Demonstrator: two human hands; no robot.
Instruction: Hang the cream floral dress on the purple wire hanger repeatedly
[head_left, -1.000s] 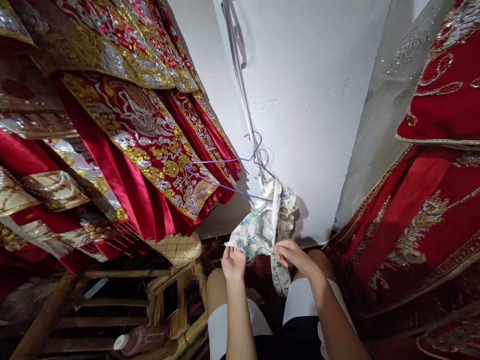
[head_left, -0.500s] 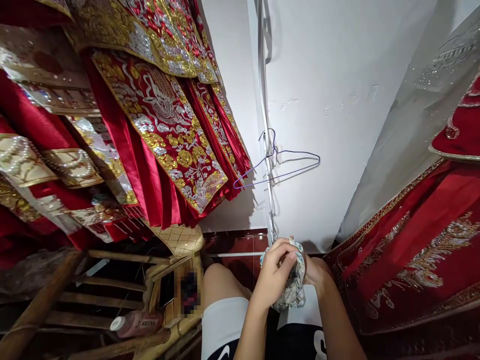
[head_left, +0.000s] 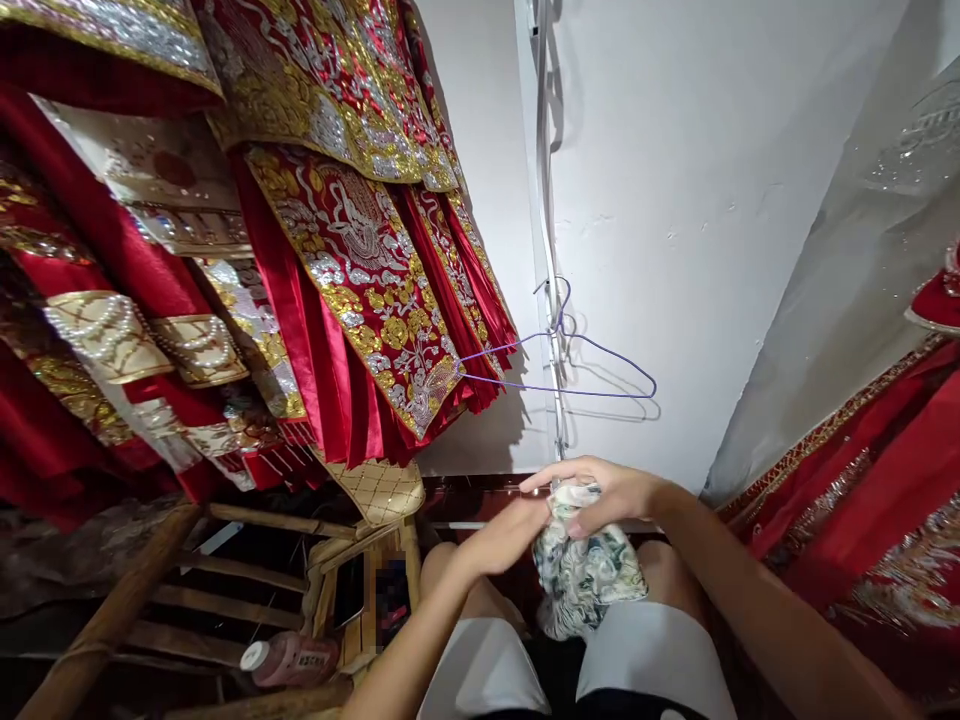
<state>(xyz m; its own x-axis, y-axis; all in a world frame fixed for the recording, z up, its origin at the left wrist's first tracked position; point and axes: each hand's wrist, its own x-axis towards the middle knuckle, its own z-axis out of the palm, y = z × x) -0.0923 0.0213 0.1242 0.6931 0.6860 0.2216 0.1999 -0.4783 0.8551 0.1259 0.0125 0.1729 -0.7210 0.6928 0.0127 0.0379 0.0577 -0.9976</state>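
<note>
A bunched floral-print cloth [head_left: 589, 575], white with green and dark blue-grey patterns and gathered folds, hangs between my hands just above my lap. My right hand [head_left: 619, 492] grips its upper part, the thumb lying across the front and the fingers reaching over the top. From the other side, my left hand [head_left: 510, 535] holds the cloth's upper left edge; its fingertips are hidden by the fabric and my right hand. In front of me, a purple wire hanger [head_left: 559, 390] hangs bare on a white metal rail [head_left: 546, 200] against the wall.
Red garments with gold and silver embroidery [head_left: 390, 290] hang at left. More red beaded clothing [head_left: 885, 490] is at right, under clear plastic. A bamboo chair [head_left: 255, 530] stands at lower left with a pink bottle [head_left: 296, 660] and a blurred-out item on it.
My hands have shifted from clasped together around the cloth to further apart, with the right hand now over its top. More of the cloth shows, hanging wider. The view has turned slightly left.
</note>
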